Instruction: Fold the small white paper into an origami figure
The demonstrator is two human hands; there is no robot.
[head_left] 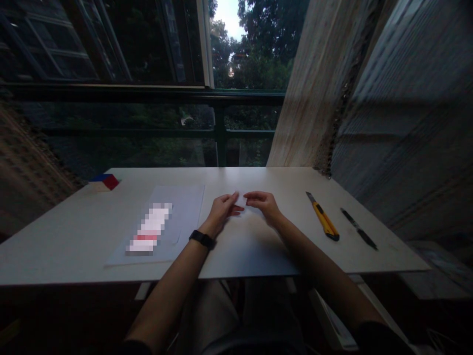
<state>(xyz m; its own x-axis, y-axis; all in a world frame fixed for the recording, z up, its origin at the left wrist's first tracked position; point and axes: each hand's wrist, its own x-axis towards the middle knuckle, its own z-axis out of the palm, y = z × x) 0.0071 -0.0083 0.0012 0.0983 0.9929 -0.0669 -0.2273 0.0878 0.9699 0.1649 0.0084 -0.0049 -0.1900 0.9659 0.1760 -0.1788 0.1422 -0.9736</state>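
A small white piece of paper [241, 200] is held up just over the middle of the white table. My left hand [223, 207] has its thumb and fingers closed on the paper's left side; a dark band circles that wrist. Opposite it, my right hand [264, 202] pinches the right edge with bent fingers, the thumb partly hidden. The paper's lower part blends into the white surface, so its full outline is hard to make out.
Left of my hands lie white paper sheets [190, 217], partly blurred out. A red, blue and pale block [105, 182] sits at the far left edge. On the right lie a yellow utility knife [322, 217] and a black pen [358, 229]. A curtain [303, 88] hangs behind.
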